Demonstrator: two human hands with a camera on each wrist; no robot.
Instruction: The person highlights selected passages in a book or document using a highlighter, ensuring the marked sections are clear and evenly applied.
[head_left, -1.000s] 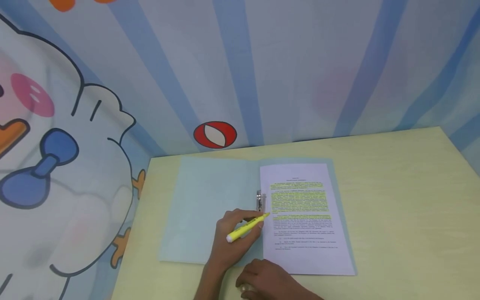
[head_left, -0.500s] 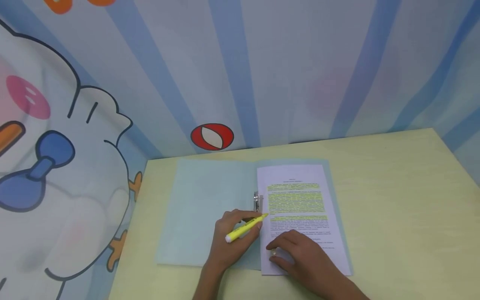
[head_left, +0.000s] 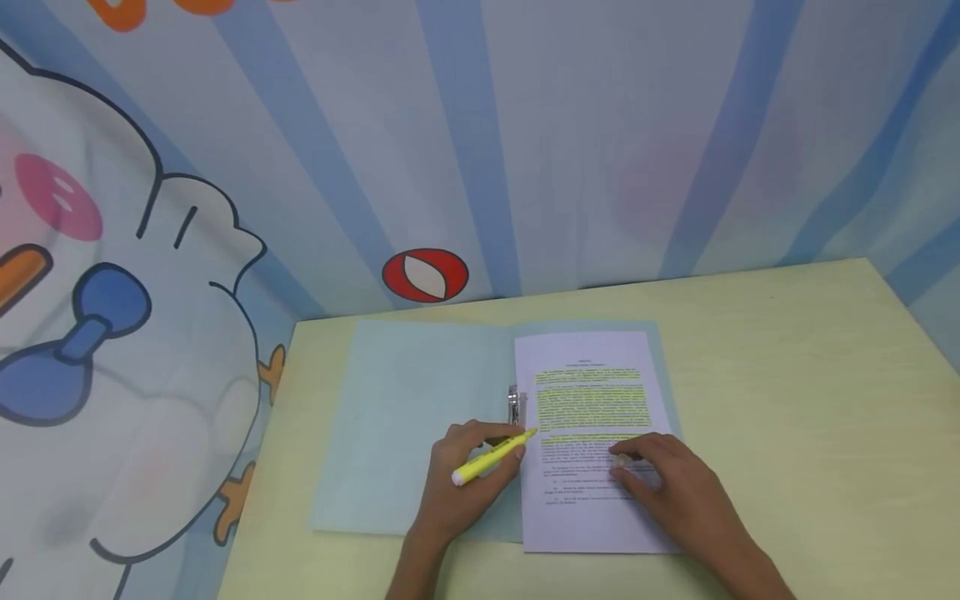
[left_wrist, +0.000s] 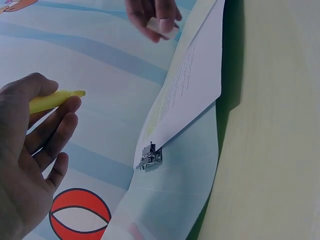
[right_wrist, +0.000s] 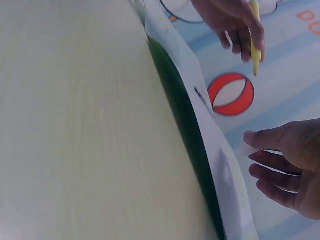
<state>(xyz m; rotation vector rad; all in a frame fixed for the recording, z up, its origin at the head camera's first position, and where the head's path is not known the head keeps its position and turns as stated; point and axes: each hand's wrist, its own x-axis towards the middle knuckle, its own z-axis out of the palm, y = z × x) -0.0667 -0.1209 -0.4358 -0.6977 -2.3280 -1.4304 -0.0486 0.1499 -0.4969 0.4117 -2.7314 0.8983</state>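
In the head view my left hand (head_left: pixel 465 475) pinches a yellow highlighter (head_left: pixel 491 458) with a white end. Its tip points to the page's left margin, and the hand lies over the folder's left cover. My right hand (head_left: pixel 686 492) is over the lower right of the printed page (head_left: pixel 585 525), pinching a small pale object (head_left: pixel 621 460) between thumb and fingers. That object looks whitish in the left wrist view (left_wrist: pixel 161 28); its kind cannot be told. Upper lines of the page carry yellow highlighting; lower lines are plain.
An open light blue folder (head_left: pixel 420 375) lies on the pale wooden table (head_left: pixel 787 400). A metal clip (head_left: pixel 513 404) sits at its fold, beside the page. Behind stands a wall covering (head_left: pixel 585 150) with blue stripes and cartoon figures, close to the table's back edge.
My right hand has moved from below the folder up and right over the page, carrying the small pale object. The left hand with the highlighter has stayed put.
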